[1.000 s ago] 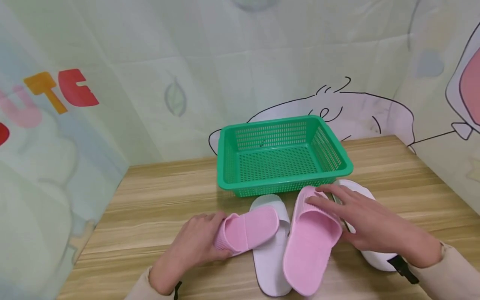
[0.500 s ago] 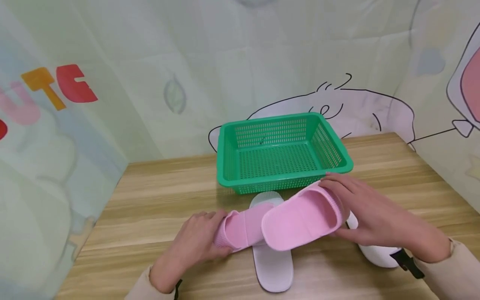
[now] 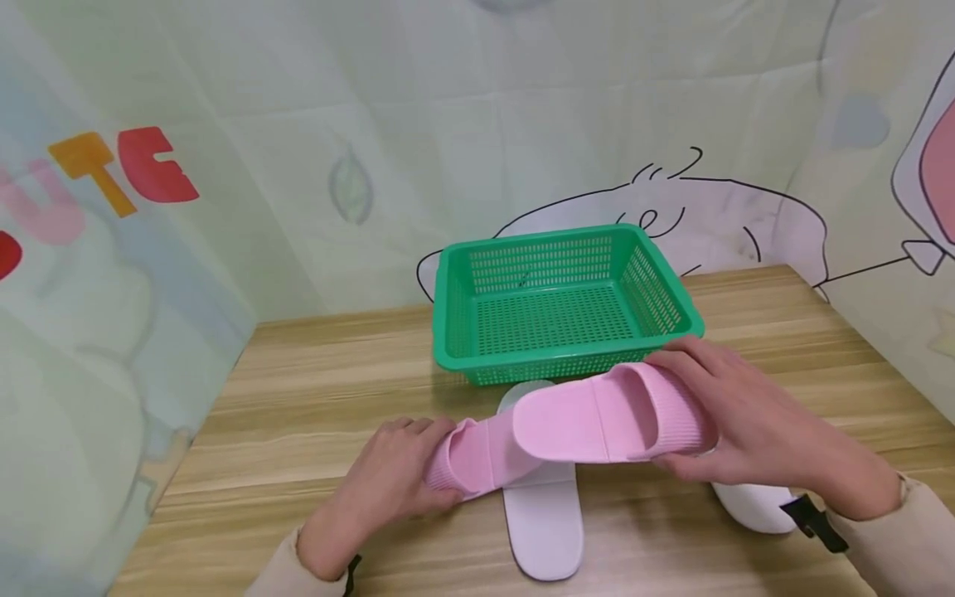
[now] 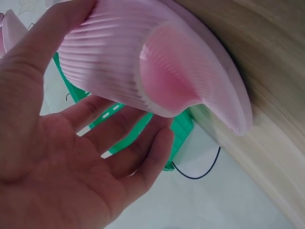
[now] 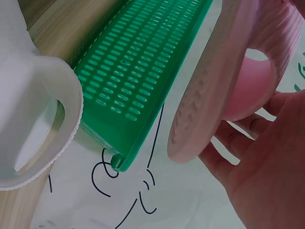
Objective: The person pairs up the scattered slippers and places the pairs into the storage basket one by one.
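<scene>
The person's left hand (image 3: 391, 477) is gripping the left-hand pink slipper (image 3: 466, 460) at its ribbed strap end, with thumb and fingers clamping on it from opposite sides. This slipper is pointing its heel end to the right, over the middle of a white slipper (image 3: 543, 526); whether the two are touching is not possible to tell. The right hand (image 3: 753, 427) is holding the right-hand pink slipper (image 3: 589, 419) above the desk (image 3: 321, 390), its fingers and thumb clamping round the ribbed strap end. That slipper is lying nearly level across the head view, its heel end pointing left and overlapping the heel end of the other pink one; contact between them is unclear. The white slipper is resting flat on the desk, its far end reaching near the front of a green basket (image 3: 537, 360). A second white slipper (image 3: 755, 507) is lying farther right, mostly hiding behind the right hand, while its strap is showing in the right wrist view. The basket is standing at the back of the desk, before a pale printed backdrop (image 3: 283, 174) that is displaying coloured letters and a line-drawn figure.
</scene>
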The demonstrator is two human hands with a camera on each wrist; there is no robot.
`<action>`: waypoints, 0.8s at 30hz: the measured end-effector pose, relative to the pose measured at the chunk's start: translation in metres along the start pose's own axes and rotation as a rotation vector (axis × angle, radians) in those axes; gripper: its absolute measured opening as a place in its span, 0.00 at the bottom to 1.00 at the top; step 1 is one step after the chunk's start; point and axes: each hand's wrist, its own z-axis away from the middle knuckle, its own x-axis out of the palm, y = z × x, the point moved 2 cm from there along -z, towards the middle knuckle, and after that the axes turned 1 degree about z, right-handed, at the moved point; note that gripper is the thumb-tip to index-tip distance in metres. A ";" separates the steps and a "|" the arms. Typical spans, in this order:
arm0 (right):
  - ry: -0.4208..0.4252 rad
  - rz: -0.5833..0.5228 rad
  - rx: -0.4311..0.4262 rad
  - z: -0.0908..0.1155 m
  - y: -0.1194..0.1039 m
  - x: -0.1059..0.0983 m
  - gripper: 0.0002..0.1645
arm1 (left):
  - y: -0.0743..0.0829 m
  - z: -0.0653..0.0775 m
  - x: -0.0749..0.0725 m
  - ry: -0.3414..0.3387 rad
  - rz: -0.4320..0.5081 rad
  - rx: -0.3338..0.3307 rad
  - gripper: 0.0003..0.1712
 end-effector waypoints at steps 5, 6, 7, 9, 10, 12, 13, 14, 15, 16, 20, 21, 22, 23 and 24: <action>0.003 0.000 0.027 0.004 0.002 -0.002 0.57 | 0.000 -0.001 -0.001 -0.030 0.026 -0.040 0.44; 0.003 0.001 0.031 0.005 0.003 -0.003 0.56 | 0.001 -0.001 -0.002 -0.042 0.031 -0.054 0.44; 0.003 0.002 0.033 0.005 0.003 -0.003 0.56 | 0.001 -0.002 -0.002 -0.054 0.032 -0.068 0.44; 0.002 0.004 0.037 0.006 0.003 -0.004 0.56 | 0.001 -0.002 -0.003 -0.077 0.036 -0.095 0.44; 0.002 0.004 0.039 0.006 0.003 -0.005 0.56 | 0.001 -0.002 -0.003 -0.084 0.032 -0.104 0.44; 0.004 0.008 0.042 0.005 0.003 -0.006 0.56 | -0.001 -0.002 -0.005 -0.086 0.025 -0.112 0.44; 0.004 0.008 0.043 0.005 0.003 -0.006 0.56 | -0.002 -0.001 -0.005 -0.079 0.027 -0.111 0.44; 0.005 0.008 0.042 0.005 0.003 -0.007 0.55 | -0.004 -0.001 -0.006 -0.070 0.030 -0.111 0.44; 0.006 0.007 0.042 0.005 0.003 -0.007 0.55 | -0.005 0.000 -0.007 -0.059 0.032 -0.109 0.44; 0.006 0.007 0.042 0.004 0.003 -0.007 0.55 | -0.007 0.001 -0.008 -0.048 0.032 -0.107 0.44; 0.005 0.000 0.037 0.004 0.005 -0.007 0.55 | -0.013 0.006 -0.011 -0.010 0.031 -0.094 0.44; 0.006 -0.002 0.035 0.005 0.005 -0.007 0.55 | -0.014 0.007 -0.011 0.000 0.029 -0.091 0.44; 0.009 -0.001 0.032 0.005 0.006 -0.007 0.55 | -0.014 0.008 -0.013 0.010 0.026 -0.088 0.44; 0.011 -0.003 0.030 0.005 0.006 -0.008 0.55 | -0.015 0.008 -0.014 0.021 0.026 -0.086 0.44; 0.013 -0.004 0.027 0.005 0.007 -0.008 0.55 | -0.015 0.009 -0.015 0.033 0.023 -0.086 0.44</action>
